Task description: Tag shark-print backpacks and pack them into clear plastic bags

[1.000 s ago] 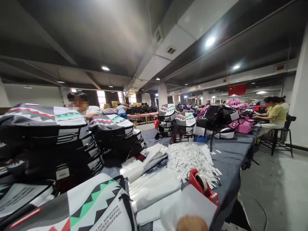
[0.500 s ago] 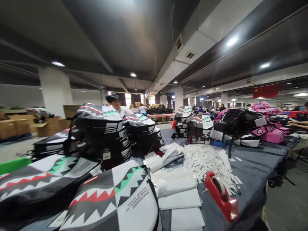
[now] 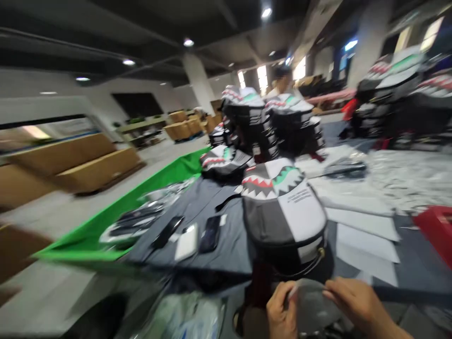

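Note:
At the bottom of the view my left hand (image 3: 283, 308) pinches one edge of a grey, thin, rounded piece (image 3: 313, 299). Across from it my right hand (image 3: 355, 296) grips the other side with thumb and fingers. Blur hides what kind of thing the grey piece is. Just beyond my hands stands a grey and white checked backpack (image 3: 284, 212), with a red, white and green shark-tooth pattern on top. White sheets (image 3: 363, 230) lie to its right on the dark table cover.
Phones (image 3: 187, 241) lie left of the backpack. A green-edged bin (image 3: 79, 245) holds bagged items beside the table. More backpacks (image 3: 245, 113) are stacked at the back. A red tape dispenser (image 3: 436, 226) sits at right; cartons (image 3: 84, 160) stand on the floor, and a person (image 3: 282, 87) is behind the stacks.
The view has swung left and down. Both my hands have come into view with the grey piece between them; the tape dispenser has shifted to the right edge.

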`<state>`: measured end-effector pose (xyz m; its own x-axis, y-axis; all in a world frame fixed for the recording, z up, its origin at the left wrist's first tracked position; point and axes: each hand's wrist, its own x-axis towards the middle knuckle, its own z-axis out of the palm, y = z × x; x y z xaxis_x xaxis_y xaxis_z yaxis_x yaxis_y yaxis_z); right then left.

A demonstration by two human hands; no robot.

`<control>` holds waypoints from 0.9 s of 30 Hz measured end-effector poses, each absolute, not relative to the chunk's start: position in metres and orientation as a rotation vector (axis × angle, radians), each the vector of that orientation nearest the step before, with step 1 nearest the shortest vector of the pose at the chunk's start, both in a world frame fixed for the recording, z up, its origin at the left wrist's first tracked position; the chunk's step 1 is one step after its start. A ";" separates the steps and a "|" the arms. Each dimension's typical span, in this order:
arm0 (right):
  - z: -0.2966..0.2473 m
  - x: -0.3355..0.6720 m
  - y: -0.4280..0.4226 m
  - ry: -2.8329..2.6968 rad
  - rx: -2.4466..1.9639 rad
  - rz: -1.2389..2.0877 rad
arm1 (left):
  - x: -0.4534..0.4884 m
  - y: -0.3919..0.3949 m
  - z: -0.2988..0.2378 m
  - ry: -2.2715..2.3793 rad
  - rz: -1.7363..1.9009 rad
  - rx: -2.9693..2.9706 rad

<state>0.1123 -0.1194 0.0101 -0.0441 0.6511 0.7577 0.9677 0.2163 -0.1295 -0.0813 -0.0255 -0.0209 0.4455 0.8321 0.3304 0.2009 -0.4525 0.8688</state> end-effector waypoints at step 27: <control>0.038 0.101 -0.055 -2.063 -1.423 -0.702 | -0.096 0.027 0.024 0.651 1.474 2.407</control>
